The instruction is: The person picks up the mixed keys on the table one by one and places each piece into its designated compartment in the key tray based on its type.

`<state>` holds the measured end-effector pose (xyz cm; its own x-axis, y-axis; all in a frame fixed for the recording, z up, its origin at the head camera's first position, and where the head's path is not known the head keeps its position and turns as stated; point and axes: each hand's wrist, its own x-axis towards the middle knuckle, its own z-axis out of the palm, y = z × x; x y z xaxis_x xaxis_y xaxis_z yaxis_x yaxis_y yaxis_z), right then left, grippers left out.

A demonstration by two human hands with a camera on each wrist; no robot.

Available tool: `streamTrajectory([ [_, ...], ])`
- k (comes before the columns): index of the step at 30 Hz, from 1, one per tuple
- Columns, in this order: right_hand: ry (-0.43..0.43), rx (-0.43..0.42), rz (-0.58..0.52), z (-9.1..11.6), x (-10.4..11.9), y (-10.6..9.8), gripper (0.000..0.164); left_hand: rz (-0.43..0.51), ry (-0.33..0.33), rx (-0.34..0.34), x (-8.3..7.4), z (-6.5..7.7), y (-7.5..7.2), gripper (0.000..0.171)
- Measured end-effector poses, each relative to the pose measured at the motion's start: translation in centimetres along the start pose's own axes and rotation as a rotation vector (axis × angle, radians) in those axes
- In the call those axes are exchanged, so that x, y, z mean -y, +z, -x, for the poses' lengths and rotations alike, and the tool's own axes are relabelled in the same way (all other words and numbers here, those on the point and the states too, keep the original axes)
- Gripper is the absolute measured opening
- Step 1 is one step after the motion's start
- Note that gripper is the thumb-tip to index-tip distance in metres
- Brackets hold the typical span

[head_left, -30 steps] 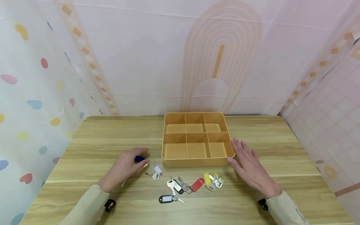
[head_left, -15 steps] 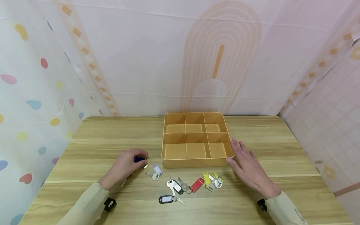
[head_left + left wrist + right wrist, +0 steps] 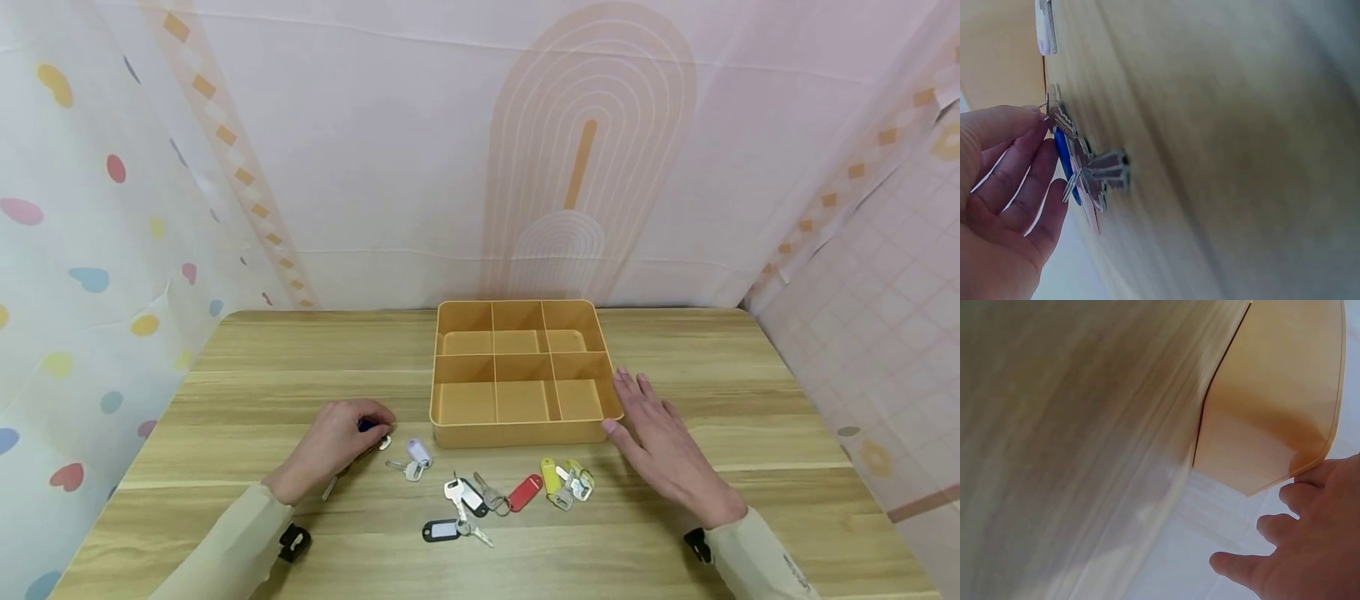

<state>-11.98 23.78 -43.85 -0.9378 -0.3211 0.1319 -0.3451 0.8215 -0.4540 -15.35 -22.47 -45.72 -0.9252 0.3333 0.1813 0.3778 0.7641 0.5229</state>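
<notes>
On the wooden table, left of centre, my left hand [image 3: 371, 423] curls over a blue key tag [image 3: 366, 425] and hides most of it. In the left wrist view my left hand [image 3: 1044, 140] pinches that blue tag [image 3: 1063, 161] and its silver keys [image 3: 1094, 178] against the tabletop. My right hand [image 3: 633, 408] lies flat and open at the front right corner of an orange six-compartment tray [image 3: 517, 433], with the thumb against the corner. The right wrist view shows the same tray corner [image 3: 1272, 412] beside my right hand's spread fingers [image 3: 1272, 528].
Several tagged keys lie in front of the tray: a lilac tag [image 3: 418, 452], a black tag [image 3: 441, 530], a red tag [image 3: 525, 492], a yellow tag [image 3: 551, 477] and a yellow-green tag [image 3: 582, 479]. Patterned curtains enclose the table on three sides.
My left hand's fingers have curled down over the blue tag, which now shows less. The right hand has barely shifted beside the tray.
</notes>
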Motion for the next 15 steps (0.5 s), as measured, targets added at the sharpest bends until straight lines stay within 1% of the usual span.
streamTrajectory([
  [4, -0.009, 0.008, 0.004, -0.1, -0.1, -0.1, 0.070, 0.012, -0.003, -0.024, -0.2, 0.2, 0.0, 0.011],
  [9, -0.011, 0.013, -0.013, -0.1, -0.1, 0.0, 0.069, 0.032, -0.001, -0.078, -0.5, 0.5, -0.3, 0.012],
  [15, -0.007, 0.012, -0.031, -0.2, -0.1, 0.2, 0.069, 0.094, -0.039, -0.112, -1.3, 0.8, -1.1, 0.015],
])
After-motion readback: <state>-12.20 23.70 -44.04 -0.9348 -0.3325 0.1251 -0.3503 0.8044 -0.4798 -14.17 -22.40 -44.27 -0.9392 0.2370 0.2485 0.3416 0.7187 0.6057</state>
